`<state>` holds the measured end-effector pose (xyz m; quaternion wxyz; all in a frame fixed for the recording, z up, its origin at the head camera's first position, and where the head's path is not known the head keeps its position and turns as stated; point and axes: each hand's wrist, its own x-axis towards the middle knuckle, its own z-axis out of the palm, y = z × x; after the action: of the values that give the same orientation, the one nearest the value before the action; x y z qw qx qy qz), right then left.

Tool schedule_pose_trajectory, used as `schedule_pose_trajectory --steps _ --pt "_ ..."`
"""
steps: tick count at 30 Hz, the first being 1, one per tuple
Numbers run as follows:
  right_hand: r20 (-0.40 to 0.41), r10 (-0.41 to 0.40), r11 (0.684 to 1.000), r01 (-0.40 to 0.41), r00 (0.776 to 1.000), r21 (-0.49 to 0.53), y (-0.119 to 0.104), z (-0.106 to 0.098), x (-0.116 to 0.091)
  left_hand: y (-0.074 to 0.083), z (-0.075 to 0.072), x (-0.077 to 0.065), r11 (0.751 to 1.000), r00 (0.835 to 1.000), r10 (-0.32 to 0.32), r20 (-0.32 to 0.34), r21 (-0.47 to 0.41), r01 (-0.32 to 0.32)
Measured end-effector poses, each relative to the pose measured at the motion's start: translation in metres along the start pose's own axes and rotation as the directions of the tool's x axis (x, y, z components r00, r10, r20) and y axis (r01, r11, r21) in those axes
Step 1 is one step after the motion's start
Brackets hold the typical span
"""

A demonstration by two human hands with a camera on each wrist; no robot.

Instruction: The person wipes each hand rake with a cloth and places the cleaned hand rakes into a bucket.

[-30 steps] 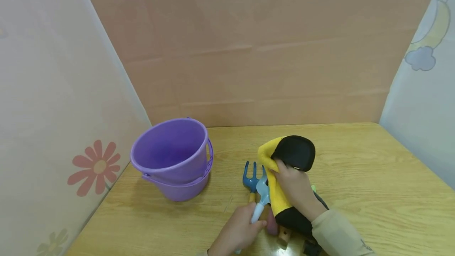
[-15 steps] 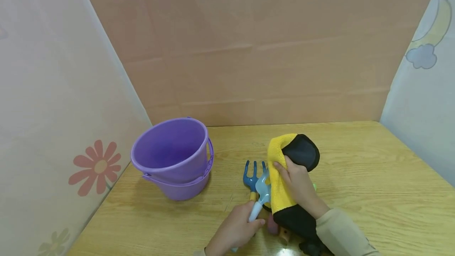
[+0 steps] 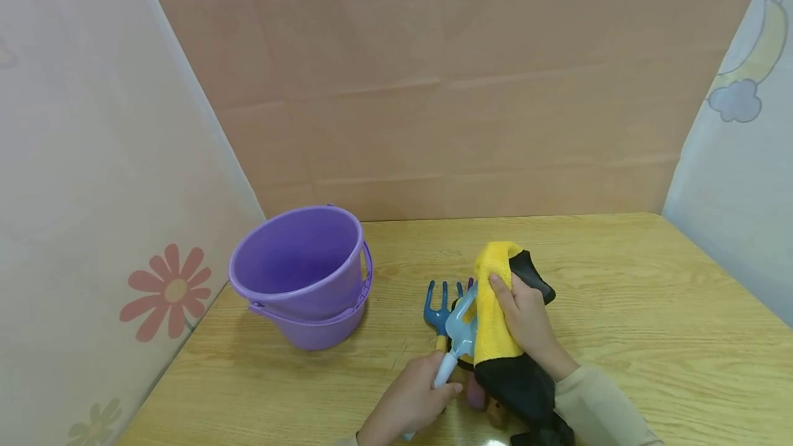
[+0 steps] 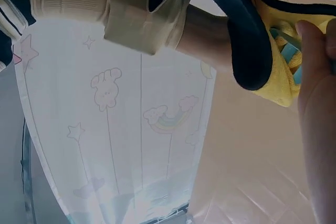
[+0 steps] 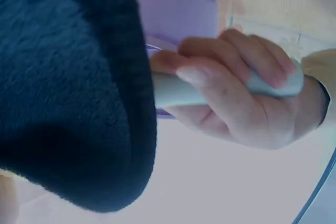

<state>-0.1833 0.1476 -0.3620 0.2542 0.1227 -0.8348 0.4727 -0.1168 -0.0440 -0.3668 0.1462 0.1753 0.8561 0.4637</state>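
Note:
My left hand (image 3: pixel 411 394) grips the white handle of a light blue toy garden fork (image 3: pixel 460 329), its fingers wrapped round it in the right wrist view. My right hand (image 3: pixel 529 322) holds a soft yellow cloth with black ends (image 3: pixel 495 322), thumb on the yellow part, fingers hidden behind it. The cloth overlaps the fork's head in the head view. In the left wrist view, light blue tines (image 4: pixel 290 52) show against the yellow fabric. A dark blue toy fork (image 3: pixel 437 315) with a yellow handle lies on the table just beyond my left hand.
Two purple buckets (image 3: pixel 316 332), one stacked tilted in the other, stand on the wooden table (image 3: pixel 650 336) at the left. Under the cloth lie a pink handle (image 3: pixel 476 392), a wooden-looking piece (image 3: pixel 496 413) and other partly hidden things. A brown sheet (image 3: pixel 434 122) hangs behind.
My right hand and the cloth have shifted a little to the right, and the cloth's black upper end has folded down. My left hand has stayed nearly still on the fork.

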Motion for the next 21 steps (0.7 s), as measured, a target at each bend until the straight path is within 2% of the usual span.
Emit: schedule_pose_trajectory --steps 5,10,14,18,21 --pt "-0.021 -0.012 1.000 0.012 1.000 -0.007 -0.002 0.001 -0.001 -0.004 0.002 0.002 0.999 0.999 0.014 -0.045 0.050 -0.012" --pt "-0.110 -0.059 0.997 0.063 0.992 0.033 -0.002 0.001 -0.001 -0.005 0.003 0.004 0.997 0.997 0.043 -0.067 0.071 -0.038" --pt "-0.188 -0.054 0.994 0.071 0.981 0.084 -0.005 -0.003 0.001 -0.005 0.002 0.002 0.994 0.996 0.059 -0.069 0.096 -0.053" --pt "-0.248 -0.045 0.989 0.078 0.968 0.125 -0.015 -0.009 0.002 -0.005 0.001 0.002 0.991 0.995 0.063 -0.074 0.126 -0.053" --pt "-0.275 -0.060 0.985 0.102 0.960 0.142 -0.027 -0.013 0.002 -0.005 0.001 0.002 0.982 0.994 0.053 -0.098 0.183 -0.034"
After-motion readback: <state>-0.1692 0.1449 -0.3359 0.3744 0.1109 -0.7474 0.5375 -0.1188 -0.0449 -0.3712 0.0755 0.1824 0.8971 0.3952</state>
